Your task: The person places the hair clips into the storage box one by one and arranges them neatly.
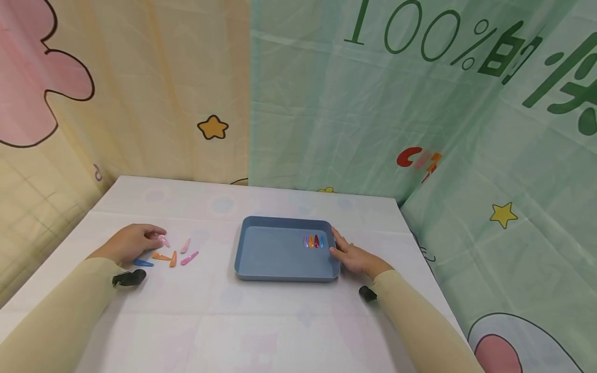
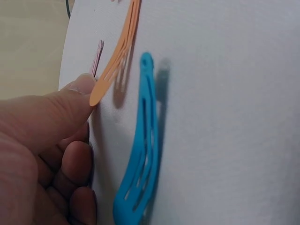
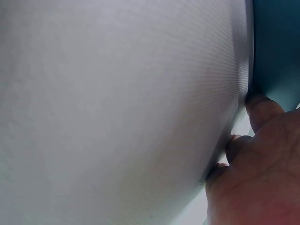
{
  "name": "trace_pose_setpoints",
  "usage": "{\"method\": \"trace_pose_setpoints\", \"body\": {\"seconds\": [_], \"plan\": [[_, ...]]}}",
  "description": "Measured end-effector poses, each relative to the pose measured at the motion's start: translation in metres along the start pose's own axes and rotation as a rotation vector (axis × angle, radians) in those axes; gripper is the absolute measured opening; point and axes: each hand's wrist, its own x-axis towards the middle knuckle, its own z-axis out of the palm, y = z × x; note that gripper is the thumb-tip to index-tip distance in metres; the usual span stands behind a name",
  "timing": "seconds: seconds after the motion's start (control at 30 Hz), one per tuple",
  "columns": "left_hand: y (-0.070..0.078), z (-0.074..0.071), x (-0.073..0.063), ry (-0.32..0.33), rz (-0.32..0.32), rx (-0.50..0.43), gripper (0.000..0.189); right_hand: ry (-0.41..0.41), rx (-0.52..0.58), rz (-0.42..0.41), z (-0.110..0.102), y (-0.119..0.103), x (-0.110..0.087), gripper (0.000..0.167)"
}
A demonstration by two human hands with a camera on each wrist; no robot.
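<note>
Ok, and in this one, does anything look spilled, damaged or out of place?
Nothing looks spilled or damaged. The only untidy spot is left of the tray, where loose clips near the left hand lie at mixed angles on the table, unlike the neat row of four clips inside the tray.

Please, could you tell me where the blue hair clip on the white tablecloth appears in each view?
Head: the blue hair clip lies lower left, below the left hand.
Left wrist: central, reaching the bottom edge, right of the thumb.
Right wrist: not in it.
Shared landmark: the white tablecloth.
</note>
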Motion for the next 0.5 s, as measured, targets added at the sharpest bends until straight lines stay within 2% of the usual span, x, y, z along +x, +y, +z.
{"method": "trace_pose_setpoints", "body": {"seconds": [0.5], "plan": [[-0.0009,-0.0001,-0.0001,-0.002,0.001,0.014,0.036,-0.004,-0.002,0.005,-0.0002,0.0004,0.0004,0.075]]}}
